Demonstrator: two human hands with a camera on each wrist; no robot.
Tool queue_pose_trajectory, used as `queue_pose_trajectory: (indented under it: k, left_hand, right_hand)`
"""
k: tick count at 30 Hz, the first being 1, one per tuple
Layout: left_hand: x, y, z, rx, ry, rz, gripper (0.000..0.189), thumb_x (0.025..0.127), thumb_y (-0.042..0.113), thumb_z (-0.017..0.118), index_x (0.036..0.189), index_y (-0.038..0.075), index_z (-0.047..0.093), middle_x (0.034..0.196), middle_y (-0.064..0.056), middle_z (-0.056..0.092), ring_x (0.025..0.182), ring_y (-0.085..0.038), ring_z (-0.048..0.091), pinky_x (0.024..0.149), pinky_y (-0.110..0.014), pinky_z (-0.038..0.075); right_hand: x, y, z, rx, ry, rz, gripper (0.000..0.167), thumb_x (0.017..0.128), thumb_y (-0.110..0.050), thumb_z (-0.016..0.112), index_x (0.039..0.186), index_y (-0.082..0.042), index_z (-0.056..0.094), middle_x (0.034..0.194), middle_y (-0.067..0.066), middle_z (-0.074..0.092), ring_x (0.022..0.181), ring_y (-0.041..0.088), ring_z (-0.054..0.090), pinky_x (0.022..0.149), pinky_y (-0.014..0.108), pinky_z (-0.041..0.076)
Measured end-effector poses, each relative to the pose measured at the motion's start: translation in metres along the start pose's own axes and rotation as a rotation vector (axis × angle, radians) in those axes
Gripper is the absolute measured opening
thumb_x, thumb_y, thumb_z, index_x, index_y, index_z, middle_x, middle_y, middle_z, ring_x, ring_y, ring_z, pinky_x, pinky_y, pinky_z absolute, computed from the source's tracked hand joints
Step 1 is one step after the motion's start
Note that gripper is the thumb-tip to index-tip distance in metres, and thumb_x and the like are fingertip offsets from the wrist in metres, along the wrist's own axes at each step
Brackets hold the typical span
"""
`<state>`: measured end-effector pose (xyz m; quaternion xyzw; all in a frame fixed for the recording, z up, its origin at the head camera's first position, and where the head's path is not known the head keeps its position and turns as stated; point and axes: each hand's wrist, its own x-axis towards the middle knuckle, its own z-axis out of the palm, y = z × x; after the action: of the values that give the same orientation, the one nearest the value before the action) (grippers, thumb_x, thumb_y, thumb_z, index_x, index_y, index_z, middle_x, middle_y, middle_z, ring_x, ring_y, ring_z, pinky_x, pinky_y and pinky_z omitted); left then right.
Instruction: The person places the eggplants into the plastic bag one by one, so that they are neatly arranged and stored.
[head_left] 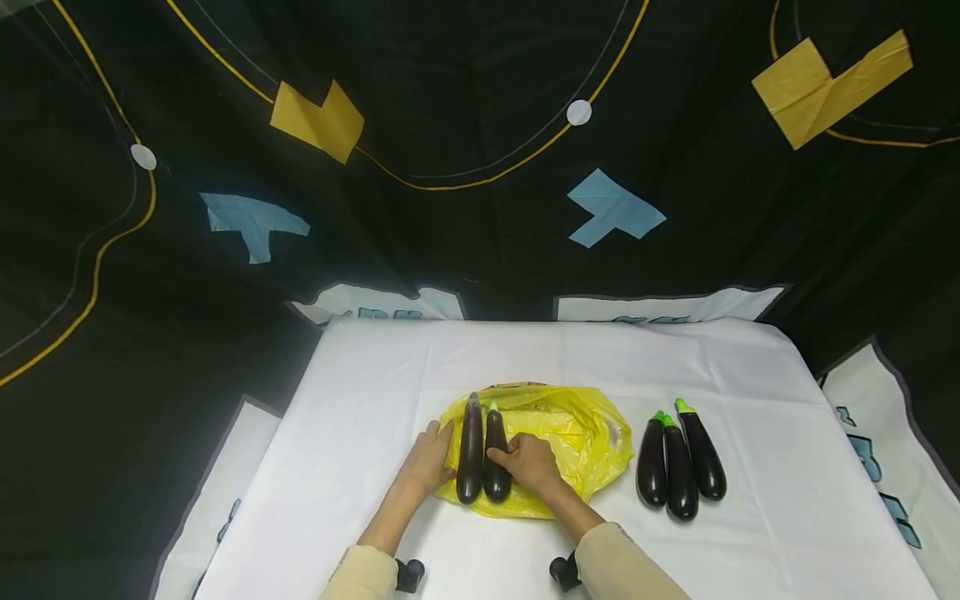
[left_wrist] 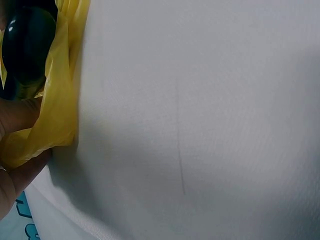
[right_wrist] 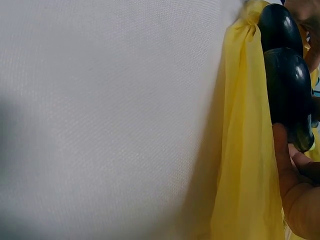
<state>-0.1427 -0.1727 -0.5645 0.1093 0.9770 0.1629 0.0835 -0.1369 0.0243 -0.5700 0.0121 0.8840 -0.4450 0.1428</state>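
A yellow plastic bag [head_left: 585, 433] lies spread on the white-covered table. On its left part two dark eggplants lie side by side: a left eggplant [head_left: 470, 450] and a right eggplant [head_left: 496, 433] with a green stem. My right hand [head_left: 531, 461] grips the right eggplant between thumb and fingers. At the bag's left edge, my left hand [head_left: 429, 460] holds the plastic, thumb on the inner side and a finger outside, as the left wrist view shows. Both eggplants [right_wrist: 290, 82] touch each other in the right wrist view, with the bag's edge beside them.
To the right of the bag, three more eggplants [head_left: 681, 471] lie close together with their green stems away from me. A white cloth [head_left: 795, 433] covers the table. Behind it hangs a black curtain [head_left: 465, 242] with yellow and blue patches.
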Motion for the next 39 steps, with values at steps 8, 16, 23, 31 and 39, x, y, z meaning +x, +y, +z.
queue_pose_trajectory:
  k: [8,16,23,31,39]
  left_hand:
    - [0.0008,0.0011,0.0002,0.001,-0.005,0.002,0.082,0.067,0.008,0.084,0.137,-0.005,0.044,0.116,-0.019,0.048,0.101,-0.034,0.053,0.092,-0.043,0.05]
    - [0.0034,0.0031,-0.0023,-0.004,-0.014,-0.009,0.082,0.067,0.009,0.084,0.137,-0.005,0.044,0.119,-0.02,0.047,0.102,-0.035,0.053,0.092,-0.044,0.05]
    - [0.0056,0.0027,-0.0036,-0.003,-0.018,-0.018,0.081,0.069,0.01,0.083,0.138,-0.004,0.043,0.118,-0.019,0.047,0.103,-0.033,0.052,0.092,-0.043,0.049]
    - [0.0041,0.0029,-0.0032,0.004,-0.024,-0.025,0.081,0.069,0.011,0.083,0.138,-0.004,0.043,0.119,-0.019,0.048,0.104,-0.033,0.052,0.093,-0.043,0.049]
    - [0.0014,0.0025,-0.0013,0.001,-0.025,-0.035,0.081,0.069,0.01,0.083,0.138,-0.004,0.044,0.12,-0.02,0.048,0.105,-0.034,0.052,0.093,-0.043,0.049]
  right_hand:
    - [-0.0017,-0.0027,-0.0024,-0.007,-0.01,-0.003,0.035,0.083,-0.04,0.07,0.079,-0.006,0.061,0.063,-0.001,0.059,0.055,0.011,0.053,0.045,0.022,0.042]
    - [-0.0016,-0.0068,-0.0065,-0.029,-0.015,-0.01,0.035,0.084,-0.038,0.07,0.085,-0.004,0.062,0.065,-0.001,0.06,0.056,0.011,0.056,0.047,0.023,0.046]
    - [-0.0007,-0.0085,-0.0069,-0.06,0.013,-0.035,0.039,0.085,-0.038,0.069,0.091,-0.001,0.063,0.064,-0.001,0.059,0.055,0.01,0.056,0.047,0.022,0.046]
    - [-0.0019,-0.0087,-0.0059,-0.086,0.045,-0.07,0.041,0.084,-0.038,0.07,0.097,0.001,0.063,0.065,-0.002,0.058,0.056,0.01,0.054,0.048,0.022,0.045]
    - [-0.0048,-0.0089,-0.0056,-0.093,0.055,-0.076,0.041,0.082,-0.037,0.072,0.098,0.001,0.063,0.069,-0.001,0.057,0.06,0.012,0.052,0.051,0.023,0.045]
